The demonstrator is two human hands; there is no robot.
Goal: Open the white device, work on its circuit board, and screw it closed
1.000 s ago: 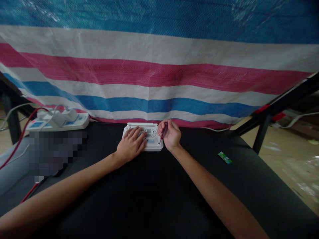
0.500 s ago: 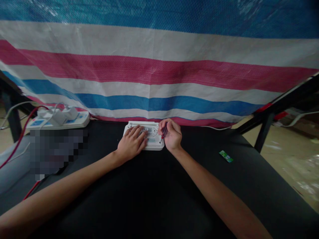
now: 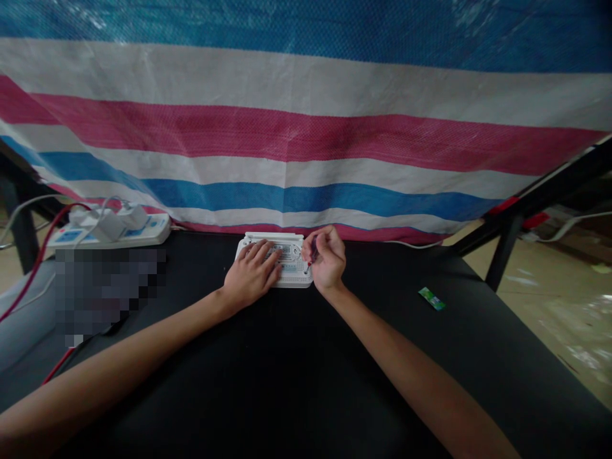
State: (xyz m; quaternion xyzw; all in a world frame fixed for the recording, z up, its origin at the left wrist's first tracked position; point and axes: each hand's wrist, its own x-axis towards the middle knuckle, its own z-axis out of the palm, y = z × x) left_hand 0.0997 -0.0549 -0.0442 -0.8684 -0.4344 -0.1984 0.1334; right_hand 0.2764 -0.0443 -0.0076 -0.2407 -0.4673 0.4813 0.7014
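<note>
A white router-like device (image 3: 294, 282) lies flat on the black table, its vented, labelled face up and a white bar along its far edge. Across its left part rests my left hand (image 3: 251, 273), palm down with fingers spread, covering some of the label. My right hand (image 3: 331, 260) is closed around a small screwdriver (image 3: 313, 250) with a dark and red handle, mostly hidden by the fingers. The screwdriver's thin shaft slants down to the device's near right corner, where the tip meets a hole.
On the left, a white power strip (image 3: 148, 234) carries plugs, with a red cable (image 3: 41, 258) beside it. A blurred-out dark item (image 3: 108, 290) lies in front. To the right is a small green packet (image 3: 431, 298). A striped tarp (image 3: 287, 137) hangs behind the table (image 3: 282, 370).
My right hand has turned slightly around the screwdriver, whose tip stays at the same corner. The left hand keeps its place on the device. The whole view has shifted a little.
</note>
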